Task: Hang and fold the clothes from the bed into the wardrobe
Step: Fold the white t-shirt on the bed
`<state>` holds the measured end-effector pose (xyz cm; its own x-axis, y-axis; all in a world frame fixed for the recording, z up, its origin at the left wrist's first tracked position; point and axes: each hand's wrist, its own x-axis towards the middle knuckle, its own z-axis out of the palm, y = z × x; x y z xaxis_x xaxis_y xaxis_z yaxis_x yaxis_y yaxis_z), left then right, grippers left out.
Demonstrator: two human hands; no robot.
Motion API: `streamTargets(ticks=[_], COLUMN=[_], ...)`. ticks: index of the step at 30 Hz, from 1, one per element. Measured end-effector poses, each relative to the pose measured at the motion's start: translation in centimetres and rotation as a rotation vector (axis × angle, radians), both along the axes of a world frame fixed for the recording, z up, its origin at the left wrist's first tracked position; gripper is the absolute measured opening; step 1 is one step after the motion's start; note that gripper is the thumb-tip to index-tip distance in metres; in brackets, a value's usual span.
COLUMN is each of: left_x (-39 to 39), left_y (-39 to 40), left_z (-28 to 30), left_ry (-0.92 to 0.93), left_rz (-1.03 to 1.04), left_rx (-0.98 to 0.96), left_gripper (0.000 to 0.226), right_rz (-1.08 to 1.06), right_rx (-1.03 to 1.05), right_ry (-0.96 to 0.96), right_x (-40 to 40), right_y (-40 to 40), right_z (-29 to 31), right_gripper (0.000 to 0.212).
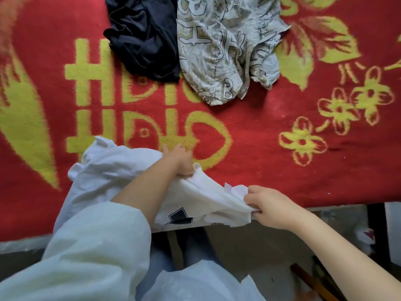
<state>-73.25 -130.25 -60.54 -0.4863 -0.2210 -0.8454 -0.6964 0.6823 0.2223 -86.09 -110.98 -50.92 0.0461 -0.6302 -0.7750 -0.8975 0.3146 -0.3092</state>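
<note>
Head view: early in the job, by my judgement. The left hand [180, 161] and the right hand [269, 206] each pinch the white shirt [121, 168] at the bed's [282, 127] six o'clock edge. A dark garment [143, 38] and a printed shirt [225, 51] wait at twelve o'clock, unfolded. Wardrobe unseen.

The red blanket [260, 131] on the bed carries a large yellow woven double-happiness character, 囍, partly hidden under clothes. The crumpled pale shirt [225, 46] lying on the blanket beyond that character is printed all over with outlined letters; a "B" can be made out several times, the other letters are too creased to read. The white garment [121, 170] at the blanket's near edge bears a small black graphic, with no legible words.
</note>
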Motion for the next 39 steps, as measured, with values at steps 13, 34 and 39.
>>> streamTargets(ticks=[13,34,39], left_x=[9.7,47.1,48.7], left_y=[-2.1,16.2,12.5], left_z=[10.7,36.5,37.5], left_ry=[0.318,-0.073,0.091], left_rz=[0.675,0.131,0.322], left_rx=[0.172,-0.495,-0.568], left_gripper=[0.031,0.025,0.021], right_rz=[-0.552,-0.045,0.098], right_rx=[-0.536,-0.232,-0.124], right_ry=[-0.092,0.073,0.453], right_x=[1.1,23.4,22.4], right_y=[2.3,11.5,8.9], right_z=[3.6,27.8,29.9], right_gripper=[0.017,0.032,0.020])
